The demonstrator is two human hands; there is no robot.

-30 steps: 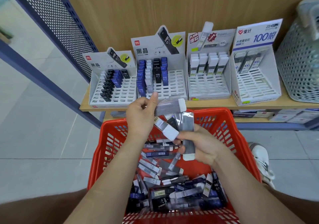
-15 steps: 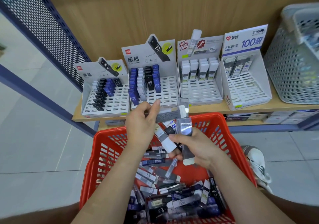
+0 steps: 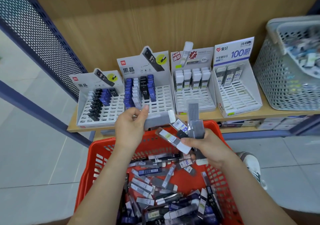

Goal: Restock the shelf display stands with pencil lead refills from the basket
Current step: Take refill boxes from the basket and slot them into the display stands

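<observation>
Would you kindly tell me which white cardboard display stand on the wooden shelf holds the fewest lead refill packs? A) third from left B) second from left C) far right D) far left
C: the far-right white cardboard display stand holds only one back row of clear refill packs.

— What fills the upper left of the frame?
— A dark blue perforated metal panel (image 3: 34,25), with a blue metal beam (image 3: 34,106) slanting down below it over pale grey floor tiles (image 3: 34,155).
— And the top centre?
— A light wooden back panel (image 3: 155,16).
— The right edge?
— A grey perforated plastic basket (image 3: 277,89) (its contents too blurred to tell). At lower right, flat white boxes (image 3: 270,124) lie stacked, and a white sneaker (image 3: 251,164) stands on the tiles.
</observation>
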